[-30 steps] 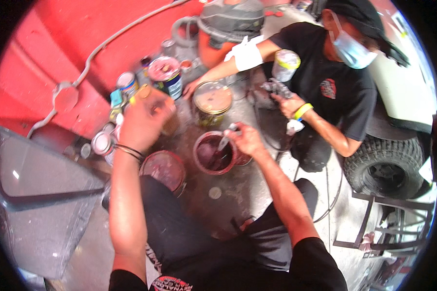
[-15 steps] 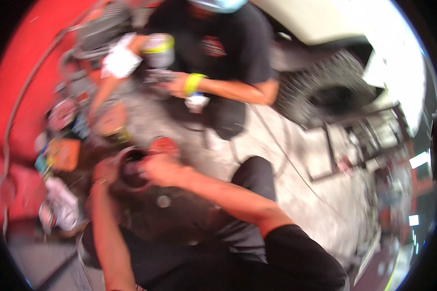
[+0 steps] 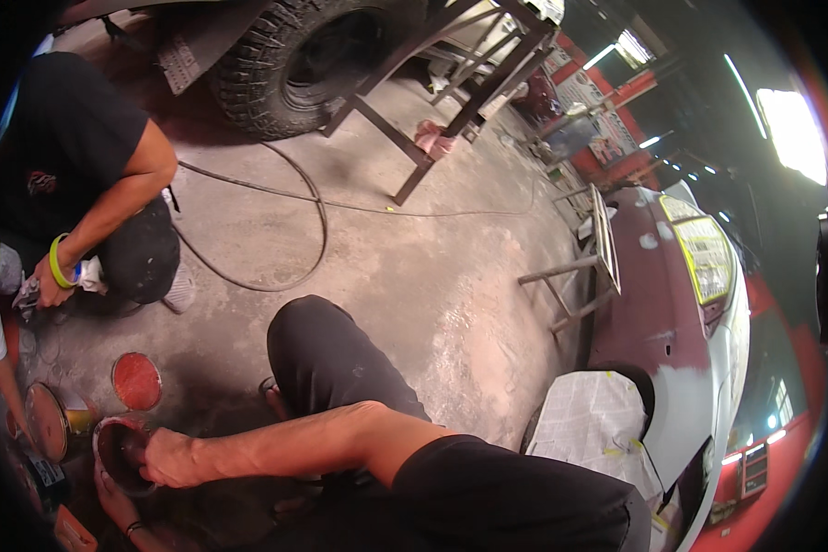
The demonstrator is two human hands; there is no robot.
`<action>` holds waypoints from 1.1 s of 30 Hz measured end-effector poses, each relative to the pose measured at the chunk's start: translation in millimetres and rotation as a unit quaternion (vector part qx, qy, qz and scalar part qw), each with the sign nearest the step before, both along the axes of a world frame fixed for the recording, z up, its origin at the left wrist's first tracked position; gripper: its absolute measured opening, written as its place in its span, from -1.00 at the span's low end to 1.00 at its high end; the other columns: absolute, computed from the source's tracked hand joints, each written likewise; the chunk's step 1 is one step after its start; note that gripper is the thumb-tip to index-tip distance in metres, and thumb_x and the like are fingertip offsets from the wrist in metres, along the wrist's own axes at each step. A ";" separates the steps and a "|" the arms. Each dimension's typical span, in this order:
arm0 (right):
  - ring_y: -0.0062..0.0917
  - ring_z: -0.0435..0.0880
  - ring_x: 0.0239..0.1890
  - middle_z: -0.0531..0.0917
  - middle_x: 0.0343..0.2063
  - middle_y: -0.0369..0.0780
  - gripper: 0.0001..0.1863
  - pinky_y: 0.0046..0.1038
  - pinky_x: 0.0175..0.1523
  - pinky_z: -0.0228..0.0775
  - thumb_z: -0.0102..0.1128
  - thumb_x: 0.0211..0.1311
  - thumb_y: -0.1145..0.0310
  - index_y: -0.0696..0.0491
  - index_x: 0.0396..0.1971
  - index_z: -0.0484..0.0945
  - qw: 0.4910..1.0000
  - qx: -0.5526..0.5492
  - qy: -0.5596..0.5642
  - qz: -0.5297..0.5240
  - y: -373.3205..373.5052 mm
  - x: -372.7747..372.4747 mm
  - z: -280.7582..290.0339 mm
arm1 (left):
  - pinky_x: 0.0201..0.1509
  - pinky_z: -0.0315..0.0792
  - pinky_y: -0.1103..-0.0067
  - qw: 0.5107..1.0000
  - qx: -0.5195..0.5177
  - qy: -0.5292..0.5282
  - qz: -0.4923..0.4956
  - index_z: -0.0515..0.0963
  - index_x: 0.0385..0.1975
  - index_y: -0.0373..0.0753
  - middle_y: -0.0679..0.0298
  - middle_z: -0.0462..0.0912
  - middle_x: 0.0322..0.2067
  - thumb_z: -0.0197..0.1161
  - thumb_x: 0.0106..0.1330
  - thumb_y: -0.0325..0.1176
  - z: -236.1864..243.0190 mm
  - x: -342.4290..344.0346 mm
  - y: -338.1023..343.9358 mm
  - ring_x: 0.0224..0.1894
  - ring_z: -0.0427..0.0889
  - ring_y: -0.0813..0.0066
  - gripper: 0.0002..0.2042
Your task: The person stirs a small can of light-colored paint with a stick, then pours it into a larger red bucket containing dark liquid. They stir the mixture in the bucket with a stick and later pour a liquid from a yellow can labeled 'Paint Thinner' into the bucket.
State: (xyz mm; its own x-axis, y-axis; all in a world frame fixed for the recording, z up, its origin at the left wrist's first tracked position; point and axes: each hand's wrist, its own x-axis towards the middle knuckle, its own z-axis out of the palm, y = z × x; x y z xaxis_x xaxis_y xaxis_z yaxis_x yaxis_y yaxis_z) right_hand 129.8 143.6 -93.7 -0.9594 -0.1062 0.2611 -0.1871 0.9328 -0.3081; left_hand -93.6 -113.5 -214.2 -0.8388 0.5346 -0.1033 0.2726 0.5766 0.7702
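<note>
At the lower left, my right hand [image 3: 167, 458] reaches to the mouth of a dark, red-stained paint pot [image 3: 120, 432], fingers closed on something hidden inside it. My left hand [image 3: 115, 504], partly cut by the dark rim of the picture, grips the pot's near side. Beside the pot lie a gold-lidded can [image 3: 48, 421] and a red round lid or tin [image 3: 137, 381]. A dark tin with a label [image 3: 41, 478] and an orange object [image 3: 75, 532] are near my left hand.
A crouching co-worker [image 3: 74, 138] holds rags beside a yellow-rimmed can [image 3: 0, 262]. A hose [image 3: 313, 216] loops across the floor. Beyond are a tyre [image 3: 322, 60], metal stands [image 3: 377, 120], and a partly primed maroon car [image 3: 644, 304] with a masking sheet [image 3: 580, 423].
The view has swung right, so the pots now sit at the lower left. My left hand has come down from above the cans onto the pot, while my right hand stays at it.
</note>
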 end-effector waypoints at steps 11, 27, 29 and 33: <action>-0.12 0.86 -0.45 0.81 -0.48 -0.11 -0.81 0.02 -0.35 0.70 0.38 0.17 0.26 0.00 -0.27 0.80 0.996 -0.085 0.001 0.017 24.6 -19.6 1.1 | 0.46 0.56 0.35 0.991 0.074 0.084 -0.071 0.73 0.27 -0.34 0.10 0.84 0.17 0.27 0.76 -0.31 17.9 17.4 40.8 0.25 0.77 0.24 -0.70; -0.06 0.88 -0.01 0.85 0.08 -0.20 -0.69 -0.07 0.09 0.76 0.46 0.51 0.35 -0.06 0.18 0.82 0.987 -0.044 -0.088 0.125 115.4 -15.8 77.2 | 0.23 0.68 0.36 0.989 -0.007 -0.140 -0.047 0.74 0.12 -0.22 0.14 0.92 0.01 0.47 0.51 -0.48 144.2 65.5 98.7 0.07 0.87 0.34 -0.75; -0.06 0.88 -0.03 0.85 0.07 -0.20 -0.70 -0.07 0.09 0.76 0.46 0.50 0.36 -0.07 0.17 0.82 0.981 -0.063 -0.106 0.148 116.5 -11.8 72.7 | 0.23 0.68 0.35 0.989 0.002 -0.139 -0.043 0.74 0.13 -0.21 0.14 0.92 0.02 0.48 0.50 -0.47 140.8 67.1 102.8 0.07 0.87 0.32 -0.75; -0.07 0.88 -0.05 0.86 0.03 -0.20 -0.70 -0.08 0.09 0.76 0.45 0.49 0.39 -0.06 0.15 0.83 0.967 -0.054 -0.172 0.179 113.6 -1.5 76.5 | 0.25 0.69 0.33 0.990 -0.016 -0.135 -0.042 0.75 0.15 -0.19 0.14 0.92 0.03 0.50 0.50 -0.44 143.7 60.3 102.9 0.08 0.87 0.33 -0.73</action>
State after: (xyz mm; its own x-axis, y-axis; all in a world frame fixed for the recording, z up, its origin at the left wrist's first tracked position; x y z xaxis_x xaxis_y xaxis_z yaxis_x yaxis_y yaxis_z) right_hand 128.3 257.2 -17.2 -0.8984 -0.4374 -0.0394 -0.3611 0.7867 -0.5008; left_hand -33.3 -10.6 -70.5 -0.7314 0.5935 -0.3360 0.1068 0.5862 0.8031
